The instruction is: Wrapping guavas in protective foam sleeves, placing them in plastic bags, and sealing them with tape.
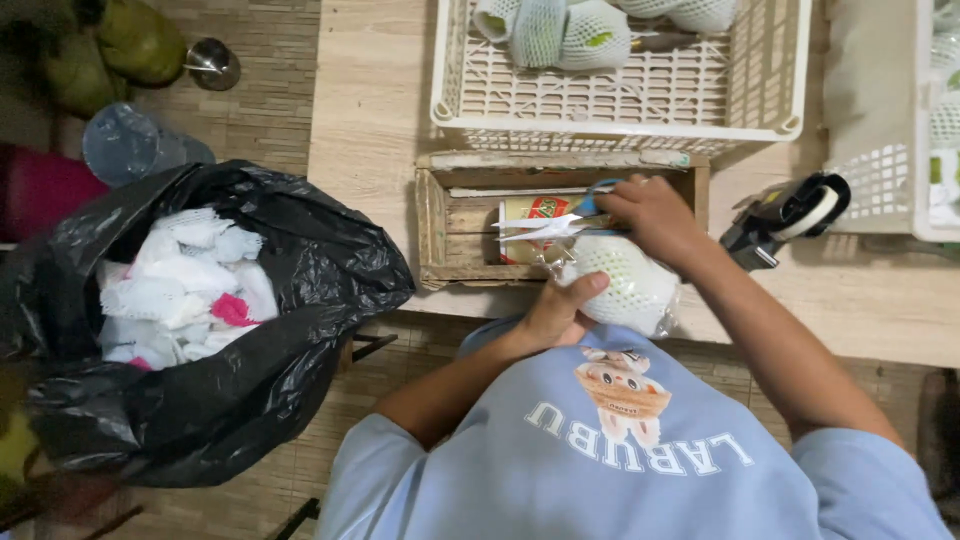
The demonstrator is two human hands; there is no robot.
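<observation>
The left hand [560, 305] cups a round fruit [625, 285] wrapped in white foam net and clear plastic, fingers closed around its near side, holding it at the front edge of the counter [370, 110], just over the person's lap. The right hand [650, 215] is closed on a pair of scissors [560, 225] with blue handles; the blades point left and look slightly parted, right above the top of the fruit, where the plastic seems gathered.

Behind the fruit sits a shallow wooden box [440, 215] with a roll of printed tape or labels [530, 215] inside. A tape dispenser [790, 215] lies to the right on the counter. Farther back, a white plastic crate [620, 105] holds more netted fruit [565, 30]. On the left, beside the counter, an open black rubbish bag [300, 260] is full of white and pink foam scraps [185, 280].

The main risk, as I judge it, is the blades: they work close to the left thumb and to the fruit's skin, so a cut that runs too deep could nick either. The fruit also hangs half off the counter edge in one hand, and slick plastic could let it slip and drop. Cut scraps may miss the bag, since it stands well apart from the hands.
</observation>
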